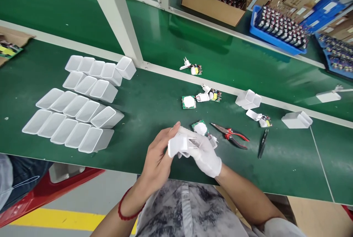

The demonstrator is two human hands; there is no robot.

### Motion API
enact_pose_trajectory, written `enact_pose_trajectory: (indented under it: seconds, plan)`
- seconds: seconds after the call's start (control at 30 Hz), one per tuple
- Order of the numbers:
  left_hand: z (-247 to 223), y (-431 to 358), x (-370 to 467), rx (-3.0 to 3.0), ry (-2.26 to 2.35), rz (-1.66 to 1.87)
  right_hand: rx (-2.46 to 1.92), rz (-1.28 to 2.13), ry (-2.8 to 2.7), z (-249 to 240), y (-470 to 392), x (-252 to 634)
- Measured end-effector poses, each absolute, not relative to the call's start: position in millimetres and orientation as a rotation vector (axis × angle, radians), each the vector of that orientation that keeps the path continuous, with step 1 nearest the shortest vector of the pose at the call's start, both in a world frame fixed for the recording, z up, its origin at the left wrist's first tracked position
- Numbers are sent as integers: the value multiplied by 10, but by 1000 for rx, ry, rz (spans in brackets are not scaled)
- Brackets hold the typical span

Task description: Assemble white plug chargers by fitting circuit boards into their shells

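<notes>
My bare left hand (157, 158) has its fingers around a white plug housing (178, 144) in front of my body. On the other side my right hand (206, 156), in a white glove, grips the same housing, and two prongs point towards the right. Part of the housing is hidden by my fingers. Just beyond my hands lies a green circuit board with a round white pad (200, 128). A small white plug part (212, 141) lies by my right hand. To its right are red-and-black needle-nose pliers (230, 134) and black tweezers (263, 144).
Rows of white open-ended cases (91, 139) stand at left. Wired board assemblies (213, 95) lie beyond my hands, with more white cases (296, 120) at right. A grey post (116, 12) rises from the bench's back rail. The shelf holds a blue tray (275, 42) of parts.
</notes>
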State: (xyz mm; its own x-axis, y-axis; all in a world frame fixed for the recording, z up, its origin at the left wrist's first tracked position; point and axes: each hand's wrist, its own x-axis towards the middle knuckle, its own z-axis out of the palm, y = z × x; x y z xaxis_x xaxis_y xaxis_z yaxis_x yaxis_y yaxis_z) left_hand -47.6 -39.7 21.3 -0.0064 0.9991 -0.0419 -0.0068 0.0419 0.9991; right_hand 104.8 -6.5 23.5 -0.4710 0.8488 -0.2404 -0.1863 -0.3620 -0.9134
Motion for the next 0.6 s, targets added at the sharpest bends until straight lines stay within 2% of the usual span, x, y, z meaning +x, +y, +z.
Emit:
enact_pose_trajectory:
  seconds: [0.13,0.23,0.6]
  plan:
    - [148,-332,-460,906,1328,1027,-1014,2009,-1076,239,-50,1121]
    - [114,-303,-453,828,1322,1039,-1049,2009,-1018,320,-26,1173]
    - [238,-285,-463,1109,1400,968,-1050,1790,-1385,311,16,1078]
